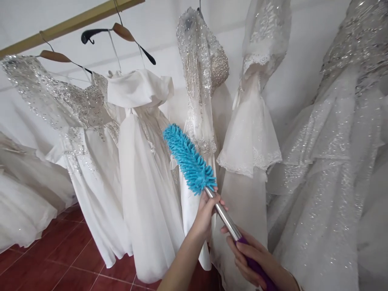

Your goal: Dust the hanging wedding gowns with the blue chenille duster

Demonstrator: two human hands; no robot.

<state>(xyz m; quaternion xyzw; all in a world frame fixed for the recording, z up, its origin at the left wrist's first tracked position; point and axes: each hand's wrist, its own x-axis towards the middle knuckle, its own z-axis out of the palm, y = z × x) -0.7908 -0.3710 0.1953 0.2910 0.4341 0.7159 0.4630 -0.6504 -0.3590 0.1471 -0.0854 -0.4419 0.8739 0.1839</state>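
- Turquoise chenille duster (188,158), on a steel pole, points up at the white gowns (145,169) hanging from a wooden rail (69,24).
- Left hand (206,212) is clenched round the pole just below the head.
- Right hand (253,258) grips the purple handle (257,268).
- Duster head lies against the skirts at mid-height; how much dusting is done cannot be told.

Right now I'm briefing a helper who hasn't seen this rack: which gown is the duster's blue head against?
Start at the wooden rail top left and count the gowns hanging from it. The second gown hangs on a brown hanger with black tips, just left of the duster held in the left hand and right hand. Unlike its sequinned neighbours, it is plain matte white with a ruffled neckline.
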